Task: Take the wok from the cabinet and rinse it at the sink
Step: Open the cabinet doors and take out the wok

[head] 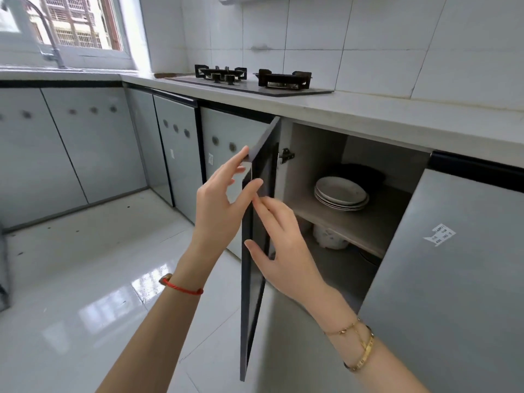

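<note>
The cabinet door (256,251) under the counter stands swung open, edge-on to me. My left hand (224,205) holds its free edge near the top, fingers on the outer face and thumb on the edge. My right hand (279,248) has straight fingers touching the door's inner side just below. Inside, on the upper shelf (354,225), a dark rounded thing that looks like the wok (365,173) sits at the back, mostly hidden behind a stack of white plates (340,192). The faucet (49,43) rises at the far left by the window; the sink basin is out of sight.
A two-burner gas stove (249,80) sits on the counter (368,114) above the open cabinet. A white patterned pot (330,236) stands on the lower shelf. The neighbouring grey door (453,265) on the right is closed. Glossy tiled floor (99,265) stretches left toward the sink run.
</note>
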A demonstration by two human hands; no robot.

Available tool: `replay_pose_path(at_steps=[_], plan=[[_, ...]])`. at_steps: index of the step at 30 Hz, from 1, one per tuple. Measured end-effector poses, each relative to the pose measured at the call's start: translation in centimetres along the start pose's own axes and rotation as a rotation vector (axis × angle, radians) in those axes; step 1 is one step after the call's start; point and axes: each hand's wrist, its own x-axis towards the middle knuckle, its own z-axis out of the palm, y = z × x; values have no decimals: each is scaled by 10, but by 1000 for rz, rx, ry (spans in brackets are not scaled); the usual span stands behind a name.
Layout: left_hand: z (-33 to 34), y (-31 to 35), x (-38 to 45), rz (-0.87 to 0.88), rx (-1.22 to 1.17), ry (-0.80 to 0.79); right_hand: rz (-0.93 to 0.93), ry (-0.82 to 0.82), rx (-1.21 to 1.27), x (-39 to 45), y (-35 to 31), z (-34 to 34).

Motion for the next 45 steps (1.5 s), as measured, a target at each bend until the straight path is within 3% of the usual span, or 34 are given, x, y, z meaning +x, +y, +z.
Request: replay_pose_path(at_steps=[6,12,25,33,39,45], plan=[[-38,-26,11,-8,89,129,-75,-74,10,30,-15,36],[-71,-60,24,-131,62,181,-121,-108,25,66,-21,88],[-112,-109,48,-331,-130,130,-153,-207,28,141,-26,158],[-99,-102,38,-291,-28,191,-139,-204,76,125,-16,131],[-70,-86,15,-232,160,385,-59,-168,-18,93,9,78],[-23,-70,2,-161,40,186,41,-92,-142,52,38,16]])
